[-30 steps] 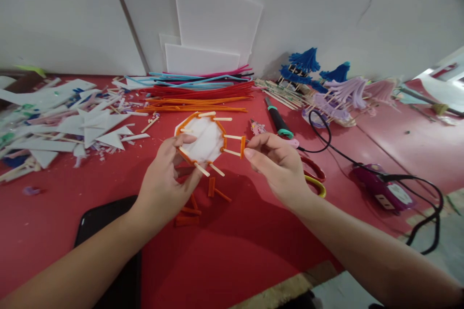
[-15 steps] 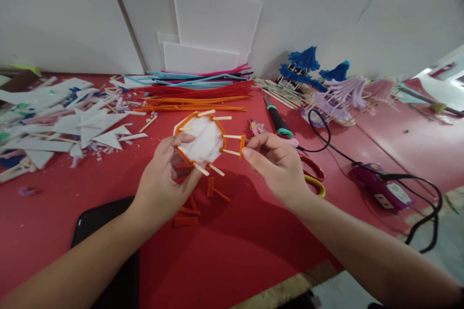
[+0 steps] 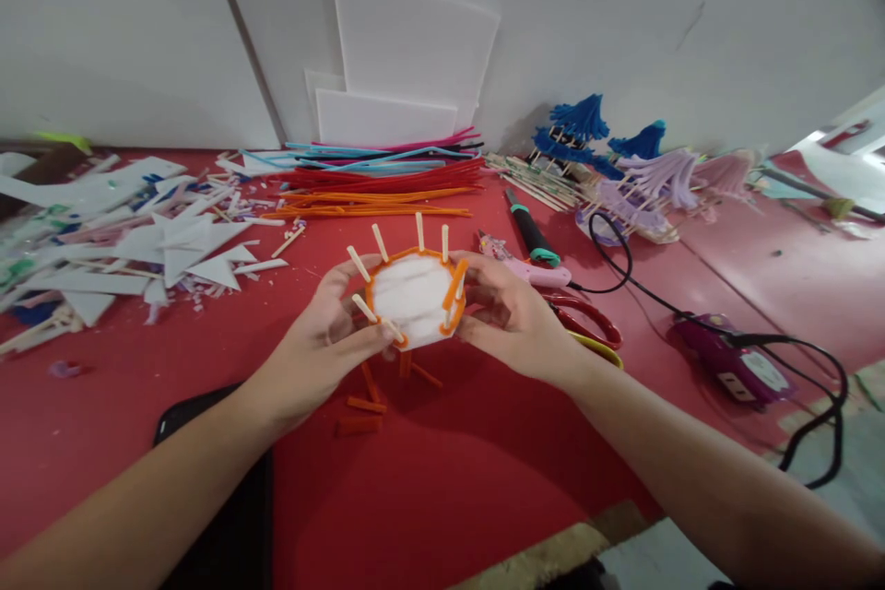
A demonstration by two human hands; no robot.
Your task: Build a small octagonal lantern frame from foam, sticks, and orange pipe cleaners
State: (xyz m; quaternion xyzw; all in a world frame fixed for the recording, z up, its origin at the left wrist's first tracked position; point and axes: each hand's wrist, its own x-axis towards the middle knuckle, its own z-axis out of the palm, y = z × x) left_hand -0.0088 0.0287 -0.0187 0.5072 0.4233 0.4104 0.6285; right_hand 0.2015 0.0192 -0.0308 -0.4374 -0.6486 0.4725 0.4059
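Note:
Between my hands is a white foam-like disc (image 3: 413,292) with straight-sided edges, trimmed in orange pipe cleaner and ringed by several upright wooden sticks. A short orange pipe cleaner piece (image 3: 454,284) joins the tops of two sticks at its right side. My left hand (image 3: 338,318) grips the disc's left edge, thumb at the front. On the opposite edge my right hand (image 3: 501,313) closes its fingers round the rim. Cut orange pieces (image 3: 366,405) lie on the red table (image 3: 429,498) below.
White scraps (image 3: 166,240) cover the left side. Pipe cleaners (image 3: 380,175) lie behind the disc. To the right are a pink glue gun (image 3: 536,273), a black-handled tool (image 3: 531,230), scissors (image 3: 587,318), a purple power strip (image 3: 733,359) with cables, and blue and lilac tufted models (image 3: 660,175). A black device (image 3: 207,498) sits near left.
The disc has turned from tilted to nearly level, so its sticks now point up. My right hand has moved from the orange piece on the stick ends to the disc's right rim.

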